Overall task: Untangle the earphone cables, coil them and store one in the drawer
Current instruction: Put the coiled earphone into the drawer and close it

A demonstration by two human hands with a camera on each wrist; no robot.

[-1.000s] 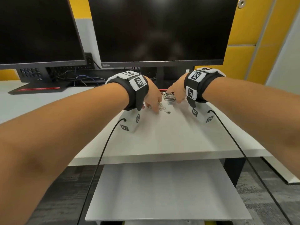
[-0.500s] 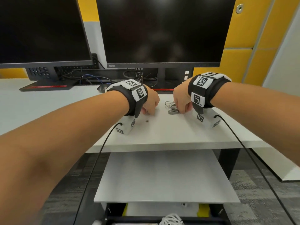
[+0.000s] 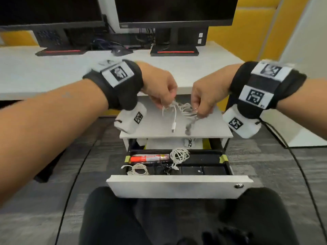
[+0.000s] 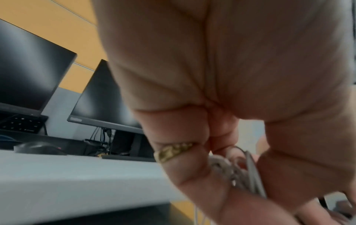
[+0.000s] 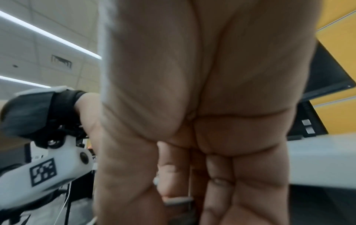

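My left hand [image 3: 159, 87] and right hand [image 3: 205, 98] hold one tangled bundle of thin white earphone cables [image 3: 184, 110] between them, above the flat white cabinet top [image 3: 208, 131]. The fingers [image 3: 160, 101] of both hands are curled and pinch the strands. One smooth white plug [image 3: 173, 129] and one grey end hang below my fingers. Lower still, the open white drawer [image 3: 177, 186] holds two coiled white cables [image 3: 178, 155], one orange-and-white tube [image 3: 148, 158] and several black tray compartments. One textured gold ring [image 4: 173, 151] sits on a left finger. Two black monitors [image 3: 175, 11] stand on the white bench [image 3: 35, 73] beyond my fingers.
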